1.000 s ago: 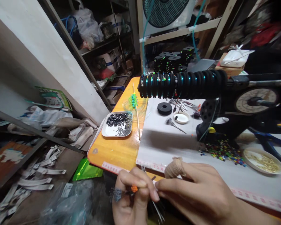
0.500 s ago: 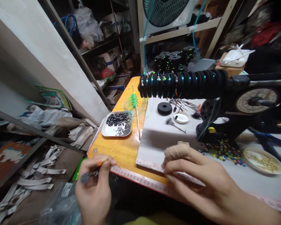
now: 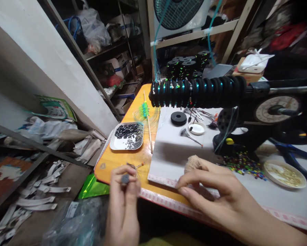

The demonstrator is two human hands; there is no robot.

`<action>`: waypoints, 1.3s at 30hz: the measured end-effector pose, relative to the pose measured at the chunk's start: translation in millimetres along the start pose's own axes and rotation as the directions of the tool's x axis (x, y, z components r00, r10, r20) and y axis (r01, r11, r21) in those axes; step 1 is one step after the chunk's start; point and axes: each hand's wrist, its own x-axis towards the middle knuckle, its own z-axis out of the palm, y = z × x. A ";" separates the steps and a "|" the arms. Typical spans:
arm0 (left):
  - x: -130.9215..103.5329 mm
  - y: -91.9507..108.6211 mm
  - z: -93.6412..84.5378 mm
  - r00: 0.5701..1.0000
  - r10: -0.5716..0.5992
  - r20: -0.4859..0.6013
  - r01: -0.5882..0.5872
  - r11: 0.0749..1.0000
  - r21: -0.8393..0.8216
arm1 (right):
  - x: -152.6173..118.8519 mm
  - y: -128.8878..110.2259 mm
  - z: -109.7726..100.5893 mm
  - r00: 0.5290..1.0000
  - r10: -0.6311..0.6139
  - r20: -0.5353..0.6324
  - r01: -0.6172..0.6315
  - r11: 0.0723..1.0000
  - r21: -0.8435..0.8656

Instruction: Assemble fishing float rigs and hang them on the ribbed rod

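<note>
My left hand (image 3: 125,205), blurred, is closed at the table's front edge around a small bundle of thin wires (image 3: 135,166) with an orange tip; a dark grey piece (image 3: 124,179) shows between its fingers. To the right, my right hand (image 3: 220,188) hovers over the front edge of the white board, thumb and forefinger pinched together. Anything between those fingertips is too small to make out. A beige wrap (image 3: 193,164) covers one of its fingers. Beyond my left hand sits a white tray (image 3: 115,145) of black tubes and small grey pieces.
A black spool roll (image 3: 199,91) on a machine (image 3: 261,131) extends over the white board (image 3: 166,147). Around it are a black disc (image 3: 178,118), a small white dish (image 3: 197,128), coloured beads (image 3: 242,165), a dish of gold parts (image 3: 285,174) and a stick with green bristles (image 3: 148,128).
My left hand has moved right, towards my right hand, with the wire bundle, uncovering more of a green packet. My right hand has shifted slightly, its fingertips drawn closer together.
</note>
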 end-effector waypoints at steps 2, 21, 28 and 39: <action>-12.8 0.7 19.5 0.968 -0.158 0.196 0.212 0.932 -0.294 | 0.3 1.9 1.6 1.000 -0.016 -0.023 0.017 1.000 0.015; -45.8 -5.9 70.1 0.919 -0.333 0.209 0.393 0.779 -0.489 | -4.3 -0.6 6.6 0.998 -0.032 -0.057 0.036 0.997 0.071; -30.7 5.2 58.3 0.934 -0.320 0.158 0.334 0.625 -0.705 | -4.4 1.3 4.6 0.998 -0.064 -0.010 0.064 0.998 0.015; -34.1 -2.7 57.6 0.955 -0.283 0.085 0.267 0.704 -0.658 | -4.1 0.7 6.7 0.995 -0.080 0.052 0.079 0.997 0.008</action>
